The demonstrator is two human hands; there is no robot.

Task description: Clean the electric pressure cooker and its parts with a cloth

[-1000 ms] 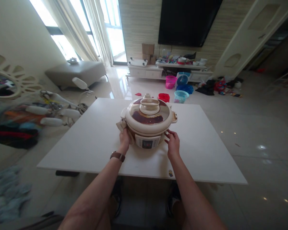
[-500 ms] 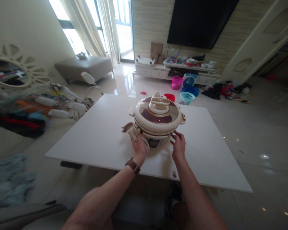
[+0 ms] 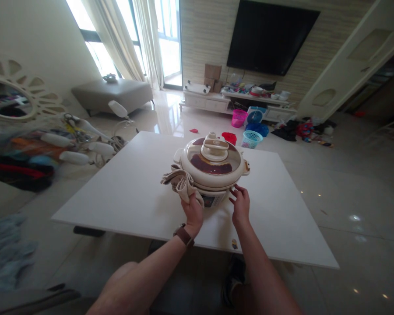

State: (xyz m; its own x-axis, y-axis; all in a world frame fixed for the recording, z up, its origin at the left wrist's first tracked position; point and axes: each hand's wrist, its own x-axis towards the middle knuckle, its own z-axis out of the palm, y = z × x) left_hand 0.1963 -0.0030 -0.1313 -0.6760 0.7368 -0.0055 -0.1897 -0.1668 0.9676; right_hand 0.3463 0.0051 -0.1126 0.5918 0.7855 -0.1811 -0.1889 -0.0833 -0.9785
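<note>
A cloth (image 3: 182,183), bunched in the person's left hand (image 3: 193,213), has swung in the past second from the 9 o'clock side of a cream cooker (image 3: 213,171) to about 7 o'clock, and we now see its folds cover part of the front panel (image 3: 214,200) that stood in plain view moments ago. That shift, in our judgement, moves the work from the handle side to the front left of the body, while the right hand (image 3: 241,204) stays near 5 o'clock. The cooker stands upright and lidded on a white table (image 3: 118,188), at 1 o'clock from the left hand, whose fingers are closed round the cloth, and just beside the right hand, at its 11 o'clock. We see that right hand half curled, fingertips at the underside of the rim and nothing else about it; whether it grips or merely touches, we cannot tell. At 3 o'clock on the cooker, a side handle (image 3: 246,167) is free of both hands. We note a watch (image 3: 184,236) on the left wrist.
</note>
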